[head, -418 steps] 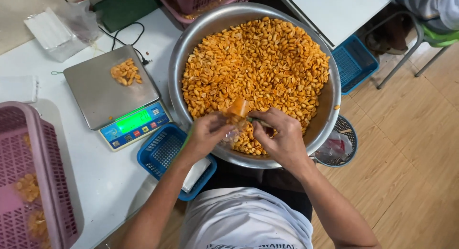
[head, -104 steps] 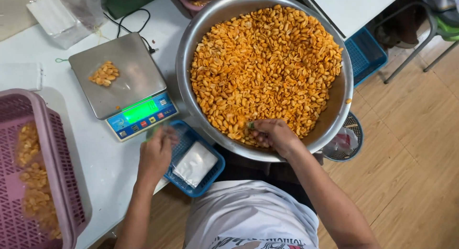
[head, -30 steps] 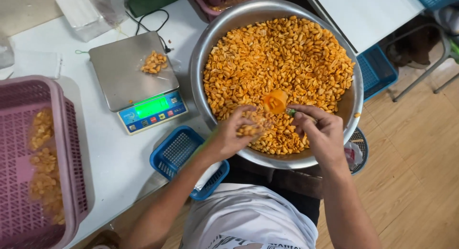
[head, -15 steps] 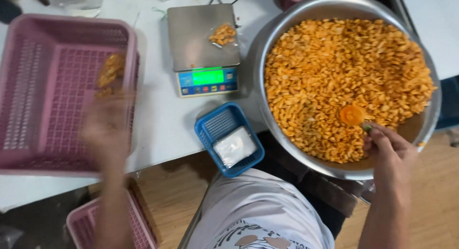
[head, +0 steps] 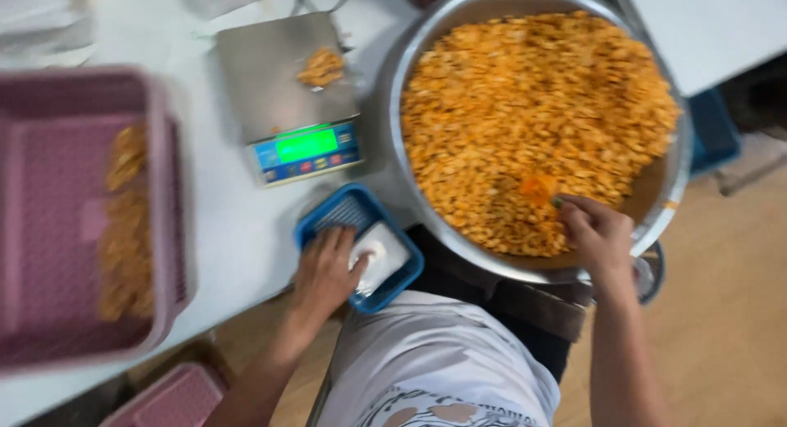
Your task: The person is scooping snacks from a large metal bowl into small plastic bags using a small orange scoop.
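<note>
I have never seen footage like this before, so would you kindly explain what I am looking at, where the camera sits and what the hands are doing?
There is no machine here: a person works with two bare hands, and the one camera is worn on their head, looking straight down, so the arms enter from the bottom. The picture is somewhat blurred. On the white table stand a large metal bowl heaped with small orange snack pieces, a digital scale with a few pieces on its plate, and a pink basket with more pieces inside. The left hand rests on a small blue basket with something white in it. The right hand is at the bowl's near edge, its grip on a small orange scoop, as far as the blur allows.
</note>
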